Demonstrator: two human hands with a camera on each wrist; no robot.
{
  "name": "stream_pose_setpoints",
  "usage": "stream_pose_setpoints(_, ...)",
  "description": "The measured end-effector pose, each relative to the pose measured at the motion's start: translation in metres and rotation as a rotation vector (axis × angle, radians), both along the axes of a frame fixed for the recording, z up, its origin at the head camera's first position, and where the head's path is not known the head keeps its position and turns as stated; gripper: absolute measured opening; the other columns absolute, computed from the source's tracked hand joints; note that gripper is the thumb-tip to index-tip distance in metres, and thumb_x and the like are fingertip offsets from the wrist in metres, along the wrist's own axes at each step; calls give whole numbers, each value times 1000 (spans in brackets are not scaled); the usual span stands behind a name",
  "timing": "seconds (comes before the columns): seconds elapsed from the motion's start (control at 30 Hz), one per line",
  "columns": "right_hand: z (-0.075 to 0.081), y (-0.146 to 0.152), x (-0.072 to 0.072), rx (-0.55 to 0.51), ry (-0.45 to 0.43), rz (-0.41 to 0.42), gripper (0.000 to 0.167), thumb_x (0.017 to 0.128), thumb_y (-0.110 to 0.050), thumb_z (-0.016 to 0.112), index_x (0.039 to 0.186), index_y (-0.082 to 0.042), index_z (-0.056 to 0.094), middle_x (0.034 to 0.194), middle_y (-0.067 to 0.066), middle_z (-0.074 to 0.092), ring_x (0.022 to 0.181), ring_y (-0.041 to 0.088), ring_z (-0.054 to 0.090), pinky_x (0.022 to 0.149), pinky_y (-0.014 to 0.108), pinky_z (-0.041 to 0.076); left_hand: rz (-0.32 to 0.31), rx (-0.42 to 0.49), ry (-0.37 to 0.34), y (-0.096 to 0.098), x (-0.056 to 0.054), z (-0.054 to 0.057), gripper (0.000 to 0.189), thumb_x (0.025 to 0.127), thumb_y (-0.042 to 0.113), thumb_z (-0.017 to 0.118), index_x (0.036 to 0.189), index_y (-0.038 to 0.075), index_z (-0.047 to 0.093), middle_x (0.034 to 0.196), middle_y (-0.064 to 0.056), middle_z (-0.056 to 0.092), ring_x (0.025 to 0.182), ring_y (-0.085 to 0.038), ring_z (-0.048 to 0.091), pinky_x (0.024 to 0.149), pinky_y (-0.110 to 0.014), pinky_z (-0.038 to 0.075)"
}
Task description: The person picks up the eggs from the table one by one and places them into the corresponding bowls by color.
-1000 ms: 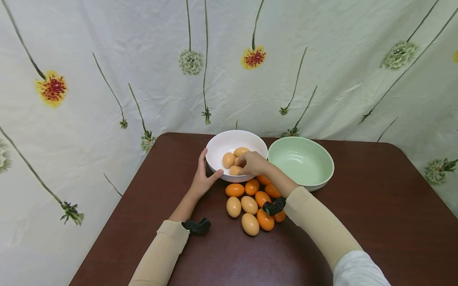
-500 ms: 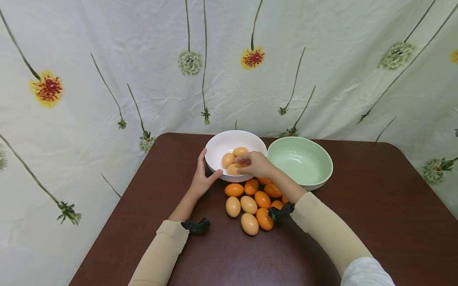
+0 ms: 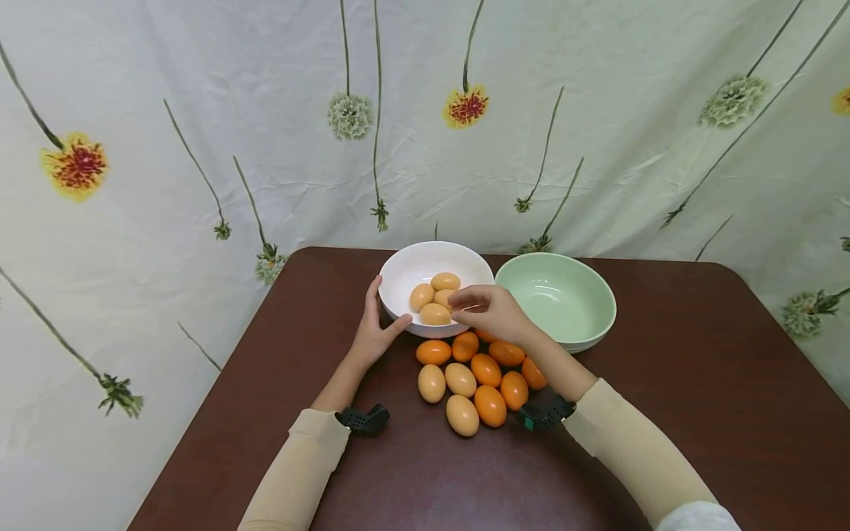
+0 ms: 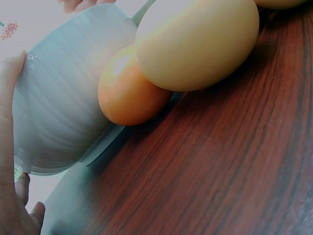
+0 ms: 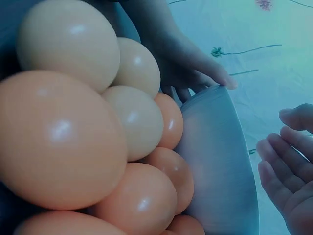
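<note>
My left hand (image 3: 373, 335) holds the white bowl (image 3: 412, 263) at its left side, thumb at the near rim and fingers along the wall. Several light-brown eggs (image 3: 435, 314) lie together inside this bowl. Over its right rim is my right hand (image 3: 494, 313), fingers loosely bent and nothing between them; the right wrist view shows the same bare fingers (image 5: 279, 171). In front of the bowl, on the table, lie several orange eggs (image 3: 490, 405) and three light-brown eggs (image 3: 462, 415). The left wrist view shows the bowl's outer wall (image 4: 68, 93) with an orange egg (image 4: 129, 93) close beside it.
A pale green bowl (image 3: 564, 299) stands right of the white one, with no eggs showing in it. Both rest near the back edge of the dark brown table (image 3: 697, 354). A flower-patterned cloth (image 3: 292, 88) hangs behind.
My right hand has drawn back from among the eggs in the white bowl toward its right rim, its fingers loosening and uncovering more eggs. My left hand stays at the bowl.
</note>
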State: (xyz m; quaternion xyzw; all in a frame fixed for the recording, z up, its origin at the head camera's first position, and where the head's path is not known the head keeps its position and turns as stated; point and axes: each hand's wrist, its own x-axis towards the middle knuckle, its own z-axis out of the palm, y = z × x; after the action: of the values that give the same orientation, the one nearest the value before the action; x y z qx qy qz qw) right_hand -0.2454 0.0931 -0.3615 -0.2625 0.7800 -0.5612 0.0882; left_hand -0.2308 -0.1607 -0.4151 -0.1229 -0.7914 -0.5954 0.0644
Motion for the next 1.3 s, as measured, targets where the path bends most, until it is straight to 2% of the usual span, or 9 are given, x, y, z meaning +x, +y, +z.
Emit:
stream_pose_setpoints(0.2,-3,7,12,-47,-34,28,30,89,-7,68,116,7,65,113,21,66,104,28,64,89,34,52,3,-7,-8,0,-1,0,91,89,14,65,154,1,3,161,-18,4,147,-30,9,117,-43,12)
stream_pose_setpoints(0.4,-10,11,25,-55,-81,135,33,89,-2,69,119,10,63,116,27,64,106,35,63,89,33,52,1,-9,-11,-1,-2,-2,91,89,15,65,155,2,3,161,-17,4,147,-29,9,117,-43,12)
stream_pose_setpoints(0.53,-15,15,34,-39,-88,204,34,88,-2,71,118,11,62,116,29,62,108,37,63,94,39,50,2,-12,-13,-1,-2,-2,91,89,14,65,155,2,3,161,-17,4,147,-29,9,117,-42,12)
stream_pose_setpoints(0.7,-22,17,43,-11,-49,278,34,86,-4,73,115,10,63,113,26,64,108,34,63,96,45,47,1,-8,-1,0,-2,-2,90,89,13,65,154,1,3,161,-18,4,147,-29,9,117,-42,12)
stream_pose_setpoints(1.0,-30,17,54,94,10,355,36,83,-9,78,115,4,67,110,16,69,104,30,64,91,41,51,1,-5,-2,0,-2,-2,90,89,12,64,155,2,3,161,-18,4,147,-29,9,117,-42,11)
stream_pose_setpoints(1.3,-31,18,58,220,36,431,40,82,-12,79,117,2,66,114,12,68,106,20,63,93,32,49,-4,-1,-4,0,-2,-2,90,90,13,64,154,1,3,161,-17,3,147,-29,8,117,-43,11)
